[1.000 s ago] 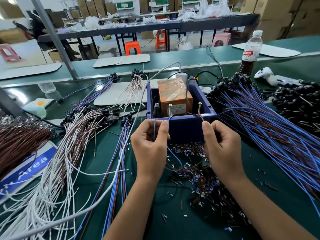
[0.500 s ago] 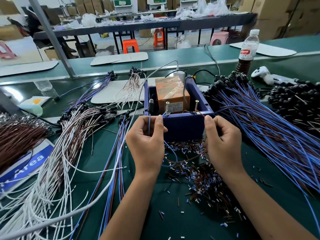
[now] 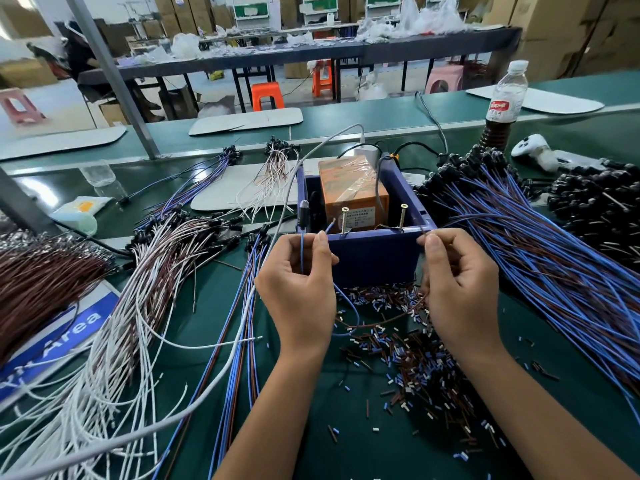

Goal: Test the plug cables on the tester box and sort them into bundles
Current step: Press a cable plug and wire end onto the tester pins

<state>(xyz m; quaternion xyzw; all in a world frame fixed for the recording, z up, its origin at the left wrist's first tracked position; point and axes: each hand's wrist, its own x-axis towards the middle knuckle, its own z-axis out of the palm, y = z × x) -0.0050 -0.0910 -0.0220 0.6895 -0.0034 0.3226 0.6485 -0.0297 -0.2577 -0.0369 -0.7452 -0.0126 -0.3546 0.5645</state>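
Note:
The blue tester box (image 3: 370,254) stands at the table's middle, an orange block (image 3: 349,188) inside and two brass screws (image 3: 344,219) upright on its front rim. My left hand (image 3: 298,282) pinches a plug cable's blue wire (image 3: 302,251), its black plug standing at the box's left corner; the wire's bare tip points toward the left screw. My right hand (image 3: 457,282) pinches the cable's brown wire (image 3: 420,233) at the box's right front corner, beside the right screw (image 3: 402,215). The wires loop down between my hands.
Blue-and-brown cables (image 3: 540,251) fan out at the right beside a heap of black plugs (image 3: 595,209). White and brown bundles (image 3: 138,289) lie left, with a small blue-and-brown bundle (image 3: 242,341) nearer. Cut insulation bits (image 3: 408,344) litter the green mat. A bottle (image 3: 504,102) stands behind.
Both hands stay at the box's front rim. The left hand's wire tip now points at the left screw; the right hand has shifted slightly outward to the box's right corner.

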